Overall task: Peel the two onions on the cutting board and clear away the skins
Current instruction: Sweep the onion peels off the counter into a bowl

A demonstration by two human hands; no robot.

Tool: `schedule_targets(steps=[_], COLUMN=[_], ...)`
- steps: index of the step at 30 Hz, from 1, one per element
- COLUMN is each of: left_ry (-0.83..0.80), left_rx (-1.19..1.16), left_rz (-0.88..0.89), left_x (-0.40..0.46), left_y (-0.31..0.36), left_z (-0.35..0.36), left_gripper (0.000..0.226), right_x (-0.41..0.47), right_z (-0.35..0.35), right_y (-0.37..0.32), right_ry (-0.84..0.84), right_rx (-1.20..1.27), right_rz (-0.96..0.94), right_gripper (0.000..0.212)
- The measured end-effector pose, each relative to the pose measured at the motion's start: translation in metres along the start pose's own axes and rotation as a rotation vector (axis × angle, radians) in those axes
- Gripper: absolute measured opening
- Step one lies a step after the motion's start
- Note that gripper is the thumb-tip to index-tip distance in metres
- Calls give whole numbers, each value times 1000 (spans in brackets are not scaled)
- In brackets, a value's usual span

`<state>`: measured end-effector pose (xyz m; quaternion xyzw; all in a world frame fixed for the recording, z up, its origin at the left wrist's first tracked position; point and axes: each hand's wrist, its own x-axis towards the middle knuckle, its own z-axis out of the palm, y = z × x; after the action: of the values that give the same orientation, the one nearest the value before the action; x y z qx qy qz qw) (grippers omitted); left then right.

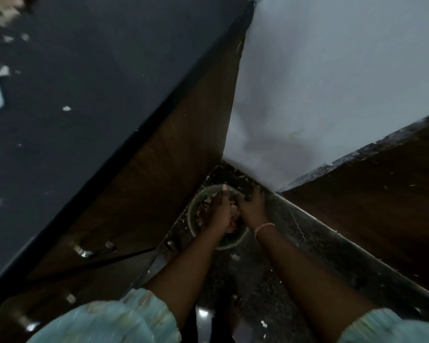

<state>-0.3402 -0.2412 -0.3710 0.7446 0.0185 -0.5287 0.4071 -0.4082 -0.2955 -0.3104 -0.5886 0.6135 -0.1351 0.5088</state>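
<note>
Down at lower centre of the frame, pinkish onion skins (203, 214) are lying in a round pale bin (240, 237) on the speckled floor (270, 280), and both hands are reaching right into it. The left hand (219, 211) and right hand (252, 209) are meeting over the scraps, apparently dropping or pressing skins down, though the blur is hiding the fingers, so I cannot tell whether either is gripping anything. No onions or cutting board are showing here. Judging by this, the clearing-away stage is well under way; pale flecks on the dark countertop (84, 95) at upper left are probably still waiting for collection.
</note>
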Motion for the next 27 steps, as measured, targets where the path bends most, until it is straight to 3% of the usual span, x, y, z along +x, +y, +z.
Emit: schedule_targets(steps=[3, 7, 12, 16, 19, 21, 23, 27], left_ry=[-105, -243, -22, 387, 692, 762, 763, 829], left_rx=[4, -203, -194, -93, 149, 215, 269, 545], left_rz=[266, 436, 924, 1162, 1055, 884, 766, 630], left_x=[-127, -196, -256, -250, -213, -193, -181, -160], left_y=[100, 173, 258, 285, 285, 283, 282, 286], left_z=[-6, -19, -75, -172, -251, -292, -310, -329], left_gripper=[54, 30, 28, 26, 36, 44, 52, 60], right_x=[-33, -81, -115, -115, -114, -111, -105, -79], right_z=[-27, -66, -72, -9, 48, 79, 93, 124], right_y=[-63, -159, -263, -307, -320, -323, -326, -361], right_ry=[105, 207, 177, -3, -182, -142, -78, -90], right_rx=[237, 398, 419, -15, -361, -638, -807, -871], right_rz=[-132, -300, -549, -776, -912, -1016, -1114, -1159], right_gripper=[52, 36, 26, 39, 72, 86, 85, 82])
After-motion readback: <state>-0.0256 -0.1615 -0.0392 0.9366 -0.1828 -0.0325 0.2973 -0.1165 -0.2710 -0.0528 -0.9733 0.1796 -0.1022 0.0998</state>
